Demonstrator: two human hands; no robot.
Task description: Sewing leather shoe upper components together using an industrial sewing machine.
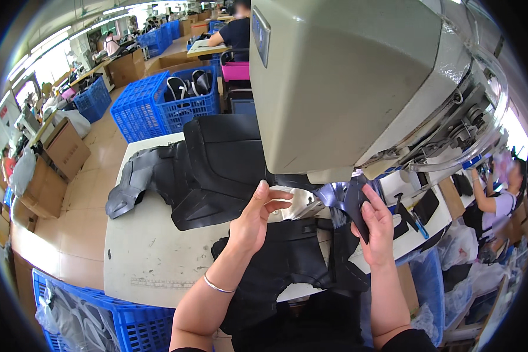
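My right hand (375,229) grips a small dark leather piece (354,205) between thumb and fingers, just under the front of a big beige sewing machine (340,76). The piece's far end reaches to the machine's needle area, which is partly hidden. My left hand (253,220) is beside the bright metal plate (299,202) of the machine bed, its thumb raised and fingers apart, with nothing in it. Beyond it, black leather panels (217,170) lie spread over the white table (152,252). More black leather (296,252) hangs over the near edge, towards my lap.
Blue crates (138,108) stand on the floor beyond the table, one holding black-and-white pieces. Another blue crate (141,328) sits at the near left. Small tools and a blue pen-like item (421,229) lie on the right. A co-worker (493,202) works at far right.
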